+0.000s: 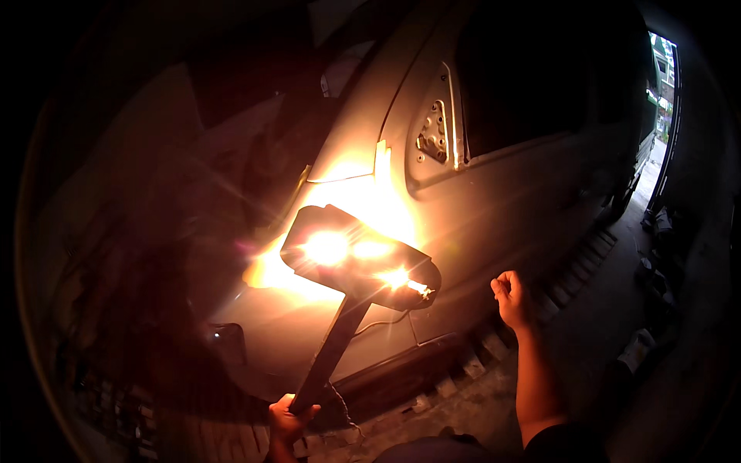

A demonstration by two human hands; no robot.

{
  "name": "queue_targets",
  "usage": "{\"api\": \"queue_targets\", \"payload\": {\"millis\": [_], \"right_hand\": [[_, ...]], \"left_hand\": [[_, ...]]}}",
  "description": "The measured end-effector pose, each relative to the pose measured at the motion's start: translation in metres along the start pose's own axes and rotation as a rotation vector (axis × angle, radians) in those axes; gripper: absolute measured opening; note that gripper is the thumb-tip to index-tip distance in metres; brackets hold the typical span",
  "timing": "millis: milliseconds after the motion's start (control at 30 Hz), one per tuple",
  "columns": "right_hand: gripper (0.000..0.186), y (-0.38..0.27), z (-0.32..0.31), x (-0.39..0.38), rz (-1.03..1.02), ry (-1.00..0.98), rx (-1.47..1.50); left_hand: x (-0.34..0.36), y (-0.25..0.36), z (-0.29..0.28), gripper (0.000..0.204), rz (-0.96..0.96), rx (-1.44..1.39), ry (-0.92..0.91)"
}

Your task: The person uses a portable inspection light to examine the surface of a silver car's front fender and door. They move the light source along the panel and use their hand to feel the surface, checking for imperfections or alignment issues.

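Observation:
My left hand grips the long dark handle of a lamp, whose wide head glows very brightly against a pale vehicle's body. The glare washes out the panel behind the lamp; whether they touch I cannot tell. A thin cord hangs from it. My right hand is raised to the right of the lamp, fingers curled together; anything inside them is too hidden to make out. Higher on the body are a dark window and a triangular recess with holes.
A bright narrow doorway is at the far right, with dark, indistinct objects along the floor below it. Slatted pieces lie beside the vehicle's lower edge on the concrete floor. The left side is dark.

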State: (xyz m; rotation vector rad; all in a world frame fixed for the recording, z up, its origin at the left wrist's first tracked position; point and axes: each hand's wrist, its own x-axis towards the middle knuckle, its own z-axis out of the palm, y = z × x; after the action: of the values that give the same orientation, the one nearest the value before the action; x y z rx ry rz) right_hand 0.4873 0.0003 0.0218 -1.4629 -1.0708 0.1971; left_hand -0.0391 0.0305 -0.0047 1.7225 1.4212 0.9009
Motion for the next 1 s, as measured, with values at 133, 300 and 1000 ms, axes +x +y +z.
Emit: {"api": "queue_targets", "payload": {"millis": [133, 300, 1000], "right_hand": [[0.037, 0.018, 0.007, -0.067, 0.238, -0.044, -0.221], [0.031, 0.072, 0.021, -0.159, 0.176, 0.064, -0.246], [0.050, 0.108, -0.006, -0.174, 0.312, -0.014, -0.241]], "left_hand": [[0.005, -0.011, -0.018, 0.031, 0.021, 0.000, -0.031], [0.012, -0.023, -0.032, 0.028, 0.032, -0.047, -0.061], [-0.014, -0.021, -0.015, 0.022, -0.030, -0.105, 0.005]]}}
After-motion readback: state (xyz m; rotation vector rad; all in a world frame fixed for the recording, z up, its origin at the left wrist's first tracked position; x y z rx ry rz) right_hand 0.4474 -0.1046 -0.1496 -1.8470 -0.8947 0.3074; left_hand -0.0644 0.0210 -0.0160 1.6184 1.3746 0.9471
